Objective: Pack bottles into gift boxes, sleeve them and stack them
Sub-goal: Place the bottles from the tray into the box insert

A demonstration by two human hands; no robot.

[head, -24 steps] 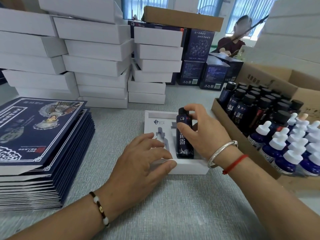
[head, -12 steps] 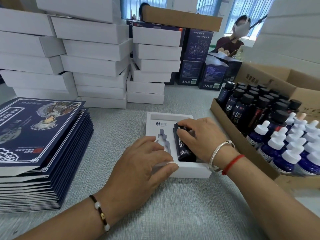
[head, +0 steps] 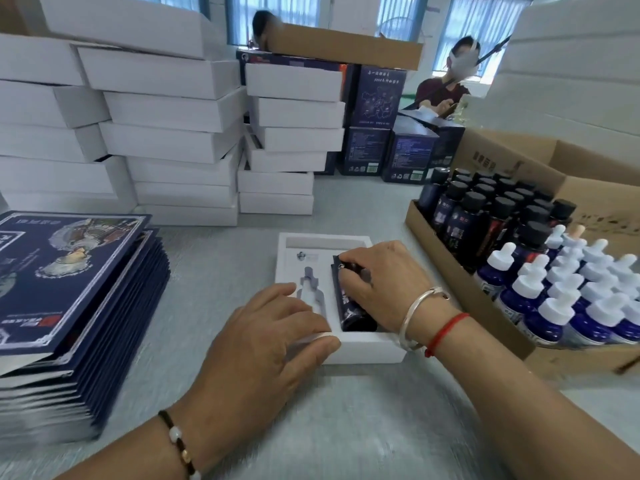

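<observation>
Two hands: both at the open gift box (head: 363, 351), which lies on the grey counter (head: 346, 427) in front of the person.
Left hand (head: 263, 341): lies flat on the near left part of the box, fingers straight, thumb along the front edge, holding nothing.
Left wrist: wears a dark cord bracelet with pale beads.
Right hand (head: 381, 282): fingers curled over the dark bottle (head: 356, 317), gripping it near its cap end.
Right wrist: wears a silver bangle and a red string.
Dark bottle: lies flat in the right slot of the white tray inside the box, cap end pointing away from the person.
Left slot (head: 310, 285): a bottle-shaped recess just beside the dark bottle, with nothing in it.
Sleeves (head: 69, 289): a stack of flat dark blue printed sleeves on the counter to the left, well apart from the box.
Carton (head: 450, 271): a brown cardboard carton to the right of the box, holding upright black-capped bottles (head: 471, 216) at the far end and blue bottles with white dropper caps (head: 554, 306) nearer.
White boxes (head: 173, 133): several tall stacks at the far side of the counter.
Blue boxes (head: 377, 98): stacked behind the white ones, with a flat brown carton on top.
Background: a masked person (head: 453, 84) sits beyond the stacks, by the windows.
</observation>
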